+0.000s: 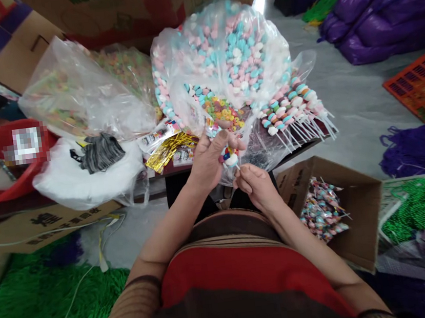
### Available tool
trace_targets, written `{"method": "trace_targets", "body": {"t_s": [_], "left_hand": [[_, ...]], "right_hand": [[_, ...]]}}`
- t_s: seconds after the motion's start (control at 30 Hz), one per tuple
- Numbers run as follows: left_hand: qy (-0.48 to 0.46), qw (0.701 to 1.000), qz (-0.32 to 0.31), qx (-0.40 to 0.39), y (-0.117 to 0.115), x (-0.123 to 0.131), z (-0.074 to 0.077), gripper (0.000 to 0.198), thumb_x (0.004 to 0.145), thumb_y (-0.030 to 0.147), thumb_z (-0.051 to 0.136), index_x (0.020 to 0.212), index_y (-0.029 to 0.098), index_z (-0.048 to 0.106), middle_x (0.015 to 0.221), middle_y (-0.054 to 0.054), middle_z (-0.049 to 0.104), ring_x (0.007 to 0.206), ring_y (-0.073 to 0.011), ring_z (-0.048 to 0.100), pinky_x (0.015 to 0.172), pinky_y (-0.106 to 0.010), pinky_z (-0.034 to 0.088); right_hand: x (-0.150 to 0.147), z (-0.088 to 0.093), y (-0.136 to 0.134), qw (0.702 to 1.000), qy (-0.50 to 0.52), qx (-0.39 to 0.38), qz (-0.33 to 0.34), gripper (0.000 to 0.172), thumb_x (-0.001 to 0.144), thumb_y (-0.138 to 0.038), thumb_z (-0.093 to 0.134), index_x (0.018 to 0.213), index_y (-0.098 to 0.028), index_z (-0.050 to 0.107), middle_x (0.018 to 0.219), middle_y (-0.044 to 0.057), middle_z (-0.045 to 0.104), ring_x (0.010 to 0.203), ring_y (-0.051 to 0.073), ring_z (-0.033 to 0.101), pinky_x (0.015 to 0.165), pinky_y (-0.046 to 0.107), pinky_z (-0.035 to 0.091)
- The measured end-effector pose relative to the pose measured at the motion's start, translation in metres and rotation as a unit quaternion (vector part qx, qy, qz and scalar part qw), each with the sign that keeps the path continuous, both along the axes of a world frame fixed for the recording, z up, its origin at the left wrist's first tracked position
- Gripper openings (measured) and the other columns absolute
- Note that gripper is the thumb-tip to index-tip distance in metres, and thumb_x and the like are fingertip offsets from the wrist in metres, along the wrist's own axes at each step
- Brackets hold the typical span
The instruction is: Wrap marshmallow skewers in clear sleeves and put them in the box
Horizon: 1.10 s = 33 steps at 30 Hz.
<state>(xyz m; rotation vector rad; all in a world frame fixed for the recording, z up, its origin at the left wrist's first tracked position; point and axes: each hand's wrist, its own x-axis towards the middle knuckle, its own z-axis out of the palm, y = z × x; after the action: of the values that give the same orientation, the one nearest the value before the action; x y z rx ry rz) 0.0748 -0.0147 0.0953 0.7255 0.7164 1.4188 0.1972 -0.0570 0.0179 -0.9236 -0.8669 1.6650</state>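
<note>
Above my lap, my left hand (211,162) curls around the upper part of a candy skewer (231,160) in a clear printed wrapper. White, yellow, red and blue show between its fingers. My right hand (256,184) is closed on the skewer's white stick, just below the candy. Behind the hands lie small ring candies (226,112) and a large clear bag of pastel candies (246,51). Unwrapped candy skewers (293,105) are piled at the right, sticks toward me. Gold twist ties (168,151) and printed wrappers (159,136) lie left of my left hand.
A cardboard box (363,218) of wrapped skewers stands low at the right. On the left are a red basin (39,172), a white bag (91,181) with a grey striped cloth (101,153), and a bag of ring candies (84,92). A large carton (140,13) stands behind.
</note>
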Motion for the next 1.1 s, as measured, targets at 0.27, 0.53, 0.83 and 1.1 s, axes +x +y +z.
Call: {"method": "trace_targets", "body": {"t_s": [0.27,0.53,0.83,1.1], "left_hand": [[0.033,0.997,-0.059,-0.029,-0.009,0.005,-0.026,0.056,0.066,0.056,0.090,0.103,0.024,0.062,0.079,0.001,0.071,0.090,-0.0200,0.075,0.070,-0.027,0.054],[0.060,0.995,-0.038,0.075,0.009,-0.036,0.006,0.078,0.060,0.067,0.088,0.127,0.034,0.065,0.121,-0.007,0.074,0.127,-0.0307,0.067,0.094,-0.039,0.058],[0.021,0.998,0.035,0.039,0.017,-0.021,0.022,0.023,0.085,0.046,0.076,0.088,0.023,0.071,0.087,-0.004,0.076,0.113,-0.0253,0.074,0.096,-0.037,0.060],[-0.017,0.996,0.083,-0.016,0.019,-0.008,0.012,0.034,0.100,0.055,0.051,0.106,0.028,0.069,0.088,-0.004,0.077,0.094,-0.0206,0.077,0.078,-0.033,0.062]], "right_hand": [[0.005,-0.001,-0.001,0.998,-0.020,0.019,-0.051,0.041,0.075,-0.061,0.082,0.086,-0.023,0.069,0.048,-0.012,0.041,0.046,0.008,0.033,0.060,0.027,0.046],[0.019,-0.002,0.001,0.999,-0.015,0.028,-0.040,0.039,0.076,-0.059,0.082,0.076,-0.022,0.070,0.049,-0.009,0.042,0.050,0.009,0.036,0.067,0.031,0.047],[0.019,-0.003,-0.002,0.997,-0.049,0.026,-0.062,0.039,0.072,-0.057,0.085,0.084,-0.022,0.071,0.061,-0.004,0.061,0.056,0.011,0.043,0.059,0.027,0.035],[0.017,-0.017,-0.002,0.990,-0.100,0.066,-0.072,0.044,0.079,-0.063,0.077,0.074,-0.020,0.068,0.052,-0.007,0.048,0.050,0.009,0.036,0.056,0.027,0.029]]}}
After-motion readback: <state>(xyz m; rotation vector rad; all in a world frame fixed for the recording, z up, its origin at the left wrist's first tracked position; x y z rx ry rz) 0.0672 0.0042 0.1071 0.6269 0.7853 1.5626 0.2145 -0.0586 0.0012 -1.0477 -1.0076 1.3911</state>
